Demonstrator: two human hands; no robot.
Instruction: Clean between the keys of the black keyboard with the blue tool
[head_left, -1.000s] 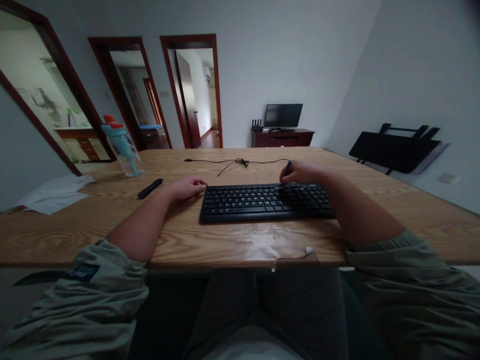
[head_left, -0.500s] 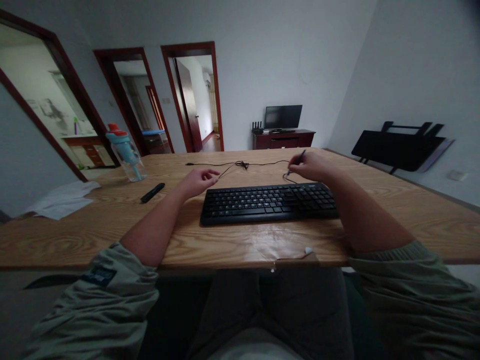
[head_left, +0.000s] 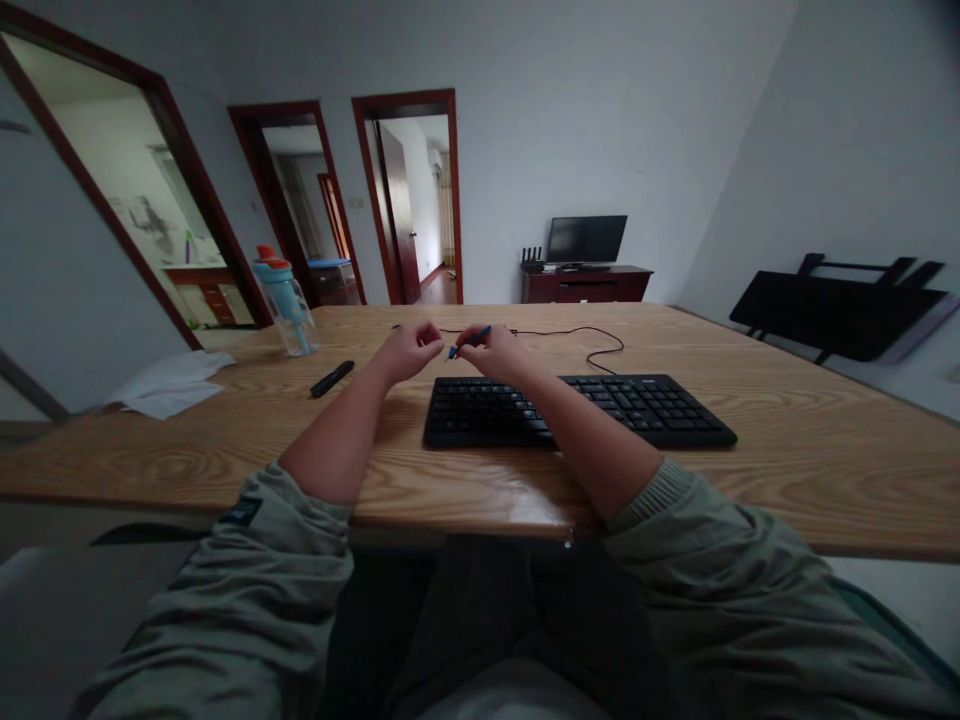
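My right hand is closed around a slim blue pen-like stick, whose lower end points left and down at a small blue tip. I cannot make out its exact kind. Close by on the left, my left hand has its thumb and fingertips drawn together beside that tip; whatever they pinch, if anything, is too small to see. Under my right forearm lies a black keyboard, partly covered by the arm. Its thin black cable curls over the table behind it and passes out of sight behind my hands.
Left of my hands lies a black remote-like object. Farther left are white papers and a clear bottle with a red lid, both on the wooden table. A TV stands on a cabinet by the far wall.
My right hand has moved left with the blue stick, from the keyboard's right back side to beside my left hand. The left fingers have drawn together. The view has turned slightly left.
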